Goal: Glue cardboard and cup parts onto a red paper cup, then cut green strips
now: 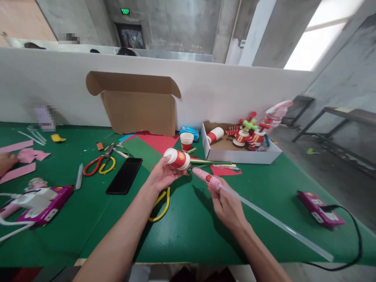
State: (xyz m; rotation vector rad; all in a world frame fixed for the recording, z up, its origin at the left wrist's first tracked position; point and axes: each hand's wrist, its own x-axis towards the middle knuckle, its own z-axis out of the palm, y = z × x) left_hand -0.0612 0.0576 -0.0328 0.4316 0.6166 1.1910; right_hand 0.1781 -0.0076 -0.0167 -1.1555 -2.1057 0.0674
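Note:
My left hand (163,172) is closed on a red and white paper cup (178,158) tipped on its side. In my right hand (227,203) is a pink hot glue gun (205,177), its nozzle pointing at the cup, a small gap apart. A long clear glue stick (279,223) sticks out of the gun's back end toward the table's front edge. Just behind the held cup stands another paper cup (187,142). Yellow scissor handles (162,207) show partly under my left forearm. Green paper strips (210,162) lie beyond the glue gun's nozzle.
A white box (243,156) at right holds decorated cups and a loose cup. An open cardboard box (141,109) stands behind coloured paper sheets (141,150). Left lie a phone (124,176), scissors (102,162) and a purple power strip (49,205); another (319,209) sits right. Another person's hand (7,162) is far left.

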